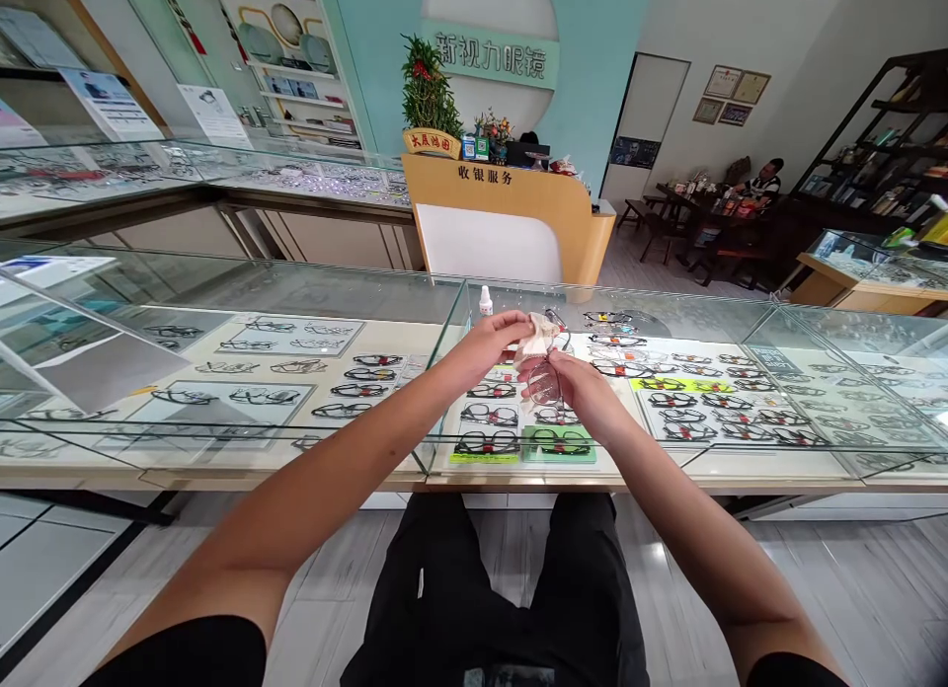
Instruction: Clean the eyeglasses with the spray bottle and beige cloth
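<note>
Above the glass display case (436, 480), both hands meet near the middle of the view. My left hand (505, 334) is closed on a pale, crumpled cloth (539, 340). Thin-framed glasses (546, 383) hang from my right hand (582, 386), whose fingers pinch the frame close to the cloth. The cloth hides part of the glasses. Just behind my left hand stands a small white bottle (485, 302), upright. Rows of eyeglasses with dark frames (487, 442) lie inside the case below.
The case's glass panes and edges run left and right under my forearms. At the left, a grey sheet (111, 369) rests near the glass. A wooden counter (504, 198) with a plant (430, 95) stands ahead. A person (766, 181) sits at a dark table in the right background.
</note>
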Tool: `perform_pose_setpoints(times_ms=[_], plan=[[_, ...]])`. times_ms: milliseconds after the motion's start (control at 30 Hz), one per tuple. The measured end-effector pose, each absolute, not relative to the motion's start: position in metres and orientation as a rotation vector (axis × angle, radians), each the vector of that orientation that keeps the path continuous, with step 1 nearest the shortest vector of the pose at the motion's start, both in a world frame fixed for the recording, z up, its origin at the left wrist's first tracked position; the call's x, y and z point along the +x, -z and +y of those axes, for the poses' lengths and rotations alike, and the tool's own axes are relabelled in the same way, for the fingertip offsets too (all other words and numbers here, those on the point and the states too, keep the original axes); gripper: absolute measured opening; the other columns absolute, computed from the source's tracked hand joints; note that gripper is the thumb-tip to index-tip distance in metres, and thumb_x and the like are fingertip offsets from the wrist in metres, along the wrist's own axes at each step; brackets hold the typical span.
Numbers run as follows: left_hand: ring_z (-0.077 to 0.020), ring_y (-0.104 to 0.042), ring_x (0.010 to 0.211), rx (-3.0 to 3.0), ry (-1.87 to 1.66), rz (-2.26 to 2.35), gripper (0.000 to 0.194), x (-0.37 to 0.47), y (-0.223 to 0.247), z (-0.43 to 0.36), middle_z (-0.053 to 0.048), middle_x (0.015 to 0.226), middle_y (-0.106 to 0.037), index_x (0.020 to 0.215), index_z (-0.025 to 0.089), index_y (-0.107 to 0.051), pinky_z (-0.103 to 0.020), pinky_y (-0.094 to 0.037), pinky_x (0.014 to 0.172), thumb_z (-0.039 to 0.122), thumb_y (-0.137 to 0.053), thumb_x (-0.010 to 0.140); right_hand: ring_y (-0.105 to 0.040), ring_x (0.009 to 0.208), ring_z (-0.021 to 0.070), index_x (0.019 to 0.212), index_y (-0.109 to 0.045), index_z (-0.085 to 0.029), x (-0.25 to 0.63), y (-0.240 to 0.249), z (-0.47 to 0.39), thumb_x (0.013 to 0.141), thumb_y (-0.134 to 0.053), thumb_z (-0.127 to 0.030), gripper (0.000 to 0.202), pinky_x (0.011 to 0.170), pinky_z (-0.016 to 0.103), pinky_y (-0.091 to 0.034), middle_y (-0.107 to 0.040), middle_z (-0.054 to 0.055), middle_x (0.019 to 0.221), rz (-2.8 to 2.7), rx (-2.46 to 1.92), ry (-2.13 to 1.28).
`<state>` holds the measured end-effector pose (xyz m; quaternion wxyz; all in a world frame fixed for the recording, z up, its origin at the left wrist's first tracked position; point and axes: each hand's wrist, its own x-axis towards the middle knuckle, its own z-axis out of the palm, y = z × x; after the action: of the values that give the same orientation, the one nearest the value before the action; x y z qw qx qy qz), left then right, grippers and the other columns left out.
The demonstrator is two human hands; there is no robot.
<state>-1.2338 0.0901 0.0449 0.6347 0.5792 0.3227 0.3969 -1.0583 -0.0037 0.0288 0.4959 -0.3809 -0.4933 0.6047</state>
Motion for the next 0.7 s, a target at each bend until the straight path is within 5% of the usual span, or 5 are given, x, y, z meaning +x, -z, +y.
perform_pose_setpoints(times_ms=[100, 233, 467, 700], plan=[[-0.0115, -0.051, 0.058, 1.326, -0.925, 0.747, 0.054, -1.231, -0.044, 0.087, 0.004, 0.065, -0.056, 0.074, 0.022, -0.053, -0.029, -0.040, 0.060, 0.063, -0.088, 0.078, -0.075, 0.086, 0.0233, 0.101, -0.081, -0.022, -1.061, -0.028, -0.004, 0.093, -0.072, -0.063, 0.043, 0.074, 0.035, -0.053, -0.082, 0.009, 0.105, -1.247, -0.950, -1.435], [-0.0105, -0.046, 0.049, 1.318, -0.945, 0.784, 0.066, -1.228, -0.046, 0.085, 0.007, 0.058, -0.050, 0.074, 0.024, -0.042, -0.028, -0.031, 0.053, 0.065, -0.094, 0.074, -0.075, 0.089, 0.0254, 0.101, -0.081, -0.024, -1.063, -0.028, -0.001, 0.094, -0.070, -0.065, 0.043, 0.076, 0.038, -0.055, -0.081, 0.009, 0.105, -1.281, -0.973, -1.378], [-0.0140, -0.057, 0.055, 1.256, -0.717, 0.712, 0.059, -1.237, -0.046, 0.100, 0.000, 0.067, -0.065, 0.095, 0.018, -0.072, -0.031, -0.043, 0.057, 0.069, -0.093, 0.073, -0.073, 0.086, 0.0248, 0.096, -0.081, -0.023, -1.063, -0.031, 0.007, 0.096, -0.067, -0.060, 0.040, 0.079, 0.039, -0.054, -0.082, 0.008, 0.097, -1.343, -0.998, -1.270], [-0.0135, -0.050, 0.048, 1.120, -0.711, 0.487, 0.045, -1.237, -0.037, 0.119, 0.001, 0.059, -0.056, 0.086, 0.018, -0.072, -0.032, -0.040, 0.049, 0.060, -0.088, 0.084, -0.077, 0.090, 0.0247, 0.095, -0.081, -0.023, -1.063, -0.029, 0.038, 0.093, -0.069, -0.055, 0.035, 0.084, 0.037, -0.053, -0.082, 0.006, 0.096, -1.371, -0.872, -1.352]])
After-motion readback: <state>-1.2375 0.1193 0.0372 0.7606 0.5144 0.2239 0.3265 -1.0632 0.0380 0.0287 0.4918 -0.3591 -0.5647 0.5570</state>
